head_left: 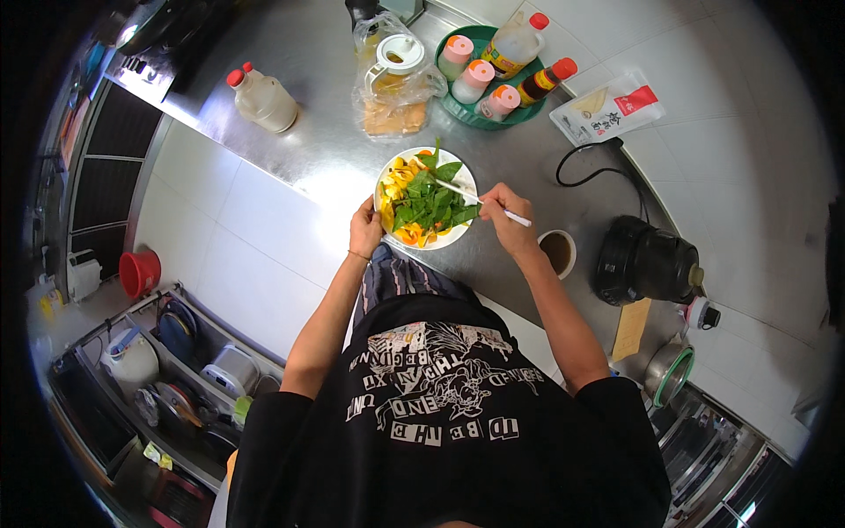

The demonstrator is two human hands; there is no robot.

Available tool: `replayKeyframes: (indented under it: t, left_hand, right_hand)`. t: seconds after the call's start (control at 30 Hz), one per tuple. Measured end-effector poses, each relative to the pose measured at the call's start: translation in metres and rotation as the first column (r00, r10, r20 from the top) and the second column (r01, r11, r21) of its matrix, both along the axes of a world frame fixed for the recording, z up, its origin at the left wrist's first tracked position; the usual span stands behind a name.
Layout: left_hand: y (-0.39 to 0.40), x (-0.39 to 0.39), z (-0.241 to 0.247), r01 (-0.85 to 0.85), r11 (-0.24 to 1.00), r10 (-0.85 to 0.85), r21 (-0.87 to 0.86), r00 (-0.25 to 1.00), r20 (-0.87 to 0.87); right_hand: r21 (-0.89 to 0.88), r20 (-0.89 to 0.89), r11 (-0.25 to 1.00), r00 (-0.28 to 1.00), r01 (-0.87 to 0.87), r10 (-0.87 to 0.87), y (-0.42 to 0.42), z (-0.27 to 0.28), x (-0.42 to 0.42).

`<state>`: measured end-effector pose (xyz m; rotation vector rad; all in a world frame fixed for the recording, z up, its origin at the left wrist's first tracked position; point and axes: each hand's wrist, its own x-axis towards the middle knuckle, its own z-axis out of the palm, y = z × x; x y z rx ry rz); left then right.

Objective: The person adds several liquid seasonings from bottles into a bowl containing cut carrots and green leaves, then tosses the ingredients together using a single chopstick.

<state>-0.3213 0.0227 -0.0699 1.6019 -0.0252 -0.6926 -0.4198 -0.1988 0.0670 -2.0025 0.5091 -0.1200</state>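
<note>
My left hand (367, 228) grips the left rim of a round white plate (466, 177). The plate holds green leaves (432, 201) heaped over yellow and orange pieces (399, 178), too mixed to identify surely. In my right hand (507, 214) is a slim white utensil (455, 189), its tip reaching into the leaves; whether it is a chopstick pair or a spoon handle cannot be made out. Just right of my right wrist stands a white cup (574, 254) of brown liquid (556, 252).
Beyond the plate are a bagged lidded pitcher (396, 56) and a green basket (462, 115) of seasoning bottles. A red-capped jug (267, 102) stands left on the steel counter (317, 79). To the right are a printed pouch (604, 109), a cable (581, 158) and a black appliance (643, 261).
</note>
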Motion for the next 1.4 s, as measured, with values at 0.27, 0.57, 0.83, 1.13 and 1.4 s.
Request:
replayKeyframes:
  t: [0.27,0.57,0.83,1.13,1.4]
  left_hand:
    - [-0.002,-0.001,0.002,-0.022,1.0,0.022,-0.003,1.0,0.01]
    - [-0.002,-0.001,-0.003,-0.054,0.998,0.054,0.009,0.998,-0.02]
    - [-0.001,-0.001,-0.006,-0.026,0.999,0.026,0.021,1.0,0.003]
    - [0.001,0.0,-0.013,-0.041,0.999,0.041,0.015,0.998,0.04]
    - [0.003,0.0,-0.021,0.013,0.998,-0.018,0.056,0.996,0.087]
  right_hand:
    - [-0.144,0.006,0.971,0.981,-0.191,0.194,0.014,0.0,0.015]
    - [-0.203,0.109,0.924,0.931,-0.323,0.349,0.031,-0.001,0.023]
    - [-0.242,0.133,0.864,0.867,-0.442,0.48,0.053,0.02,0.018]
    - [-0.303,0.121,0.848,0.865,-0.435,0.487,0.054,0.027,0.009]
    - [-0.373,0.059,0.858,0.914,-0.352,0.401,0.038,0.018,-0.008]
